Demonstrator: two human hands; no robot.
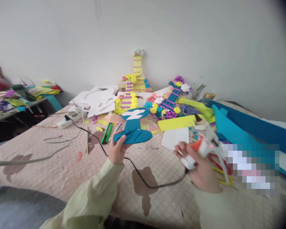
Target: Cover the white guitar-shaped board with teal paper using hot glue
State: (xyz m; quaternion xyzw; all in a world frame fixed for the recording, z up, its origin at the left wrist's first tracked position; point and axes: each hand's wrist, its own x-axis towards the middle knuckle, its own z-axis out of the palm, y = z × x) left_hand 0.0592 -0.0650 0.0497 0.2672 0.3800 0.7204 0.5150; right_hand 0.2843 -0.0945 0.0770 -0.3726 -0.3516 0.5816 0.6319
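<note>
My left hand (118, 148) is closed on the lower left edge of a blue paper-covered shape (133, 128), narrow in the middle and wide at both ends, with white patches near its top. Over the right side of the table, my right hand (201, 168) is wrapped round a white and orange glue gun (206, 143). A small red light glows on the gun, and its dark nozzle points up and left. The gun's black cable (154, 187) runs left across the table, passing by my left wrist.
A power strip (71, 118), green cutter (106, 133) and white cut sheets (97, 98) lie left. Decorated paper pieces (138, 70) lean on the wall. Yellow paper (176, 122), a blue sheet (233, 127) and a lidded jar (208, 97) are right. Another cluttered table (16, 111) stands far left.
</note>
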